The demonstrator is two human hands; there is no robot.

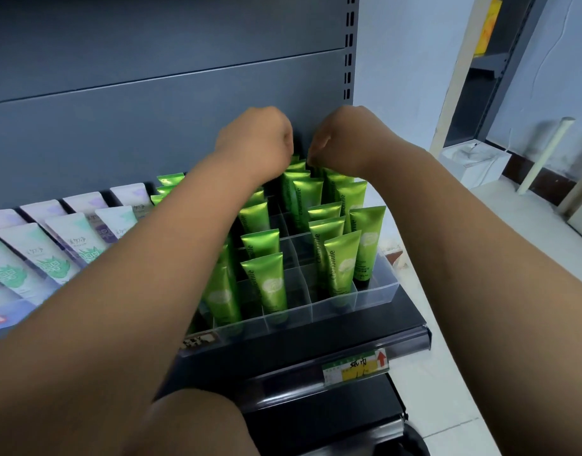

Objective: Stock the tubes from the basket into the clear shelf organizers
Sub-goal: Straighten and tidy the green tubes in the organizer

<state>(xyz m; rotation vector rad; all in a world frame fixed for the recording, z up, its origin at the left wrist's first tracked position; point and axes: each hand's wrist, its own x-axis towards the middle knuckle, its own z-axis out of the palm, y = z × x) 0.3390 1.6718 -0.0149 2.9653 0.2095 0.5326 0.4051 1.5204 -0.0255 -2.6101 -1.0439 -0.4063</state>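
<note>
Several green tubes stand cap-down in a clear divided organizer on the dark shelf. Some middle compartments hold nothing. Both my hands reach to the organizer's back row, close together, knuckles up and fingers pointing down. My right hand pinches the top edge of a back-row green tube. My left hand hovers over the neighbouring back tubes, its fingers curled under and hidden, so any hold is unclear. No basket is identifiable in view.
White and pale-green tubes fill organizers to the left. The grey shelf back panel stands right behind my hands. A price label rail runs along the shelf front. A white box and a leaning pole are on the floor at right.
</note>
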